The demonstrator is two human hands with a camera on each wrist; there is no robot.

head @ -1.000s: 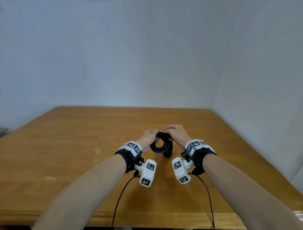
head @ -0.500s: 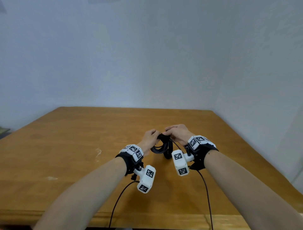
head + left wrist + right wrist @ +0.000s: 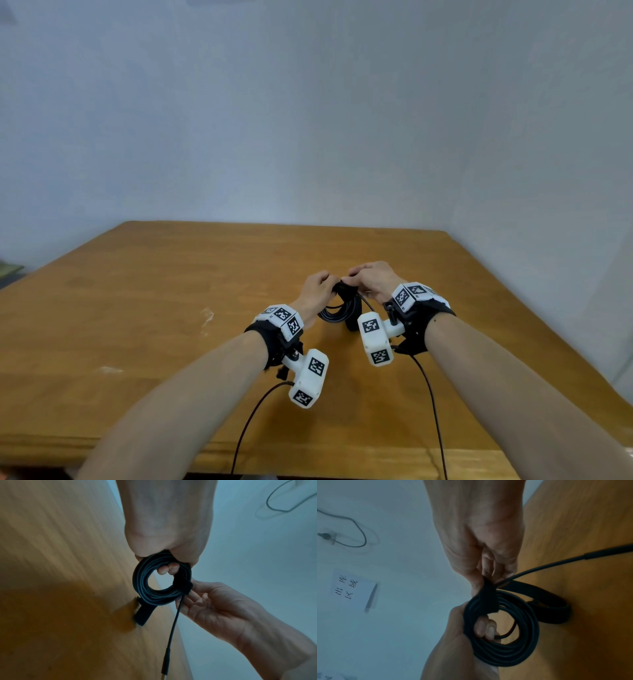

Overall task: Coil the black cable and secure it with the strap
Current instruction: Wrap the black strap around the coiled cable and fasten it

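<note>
The black cable [image 3: 337, 311] is wound into a small coil [image 3: 142, 584] held just above the wooden table. My left hand [image 3: 317, 287] grips the coil's top, with two fingertips [image 3: 168, 568] showing through its hole. A flat black strap [image 3: 488, 596] crosses over the coil's bundle. My right hand [image 3: 481, 573] pinches that strap between thumb and fingers, right beside the left hand [image 3: 453, 635]. The strap's long tail [image 3: 553, 601] curls down onto the table. The cable's loose end [image 3: 173, 626], with its plug, trails past the right palm [image 3: 214, 605].
The wooden table [image 3: 171, 308] stretches wide to the left and far side, and its right edge runs near a pale wall. A paper note [image 3: 353, 588] and a thin wire [image 3: 356, 536] hang on the wall. Wrist-camera leads [image 3: 253, 418] drop over the table's near edge.
Both hands keep hold of the coil. The right wrist has risen and turned inward, the left forearm has sunk a little, and the coil now hangs lower and flatter between them.
</note>
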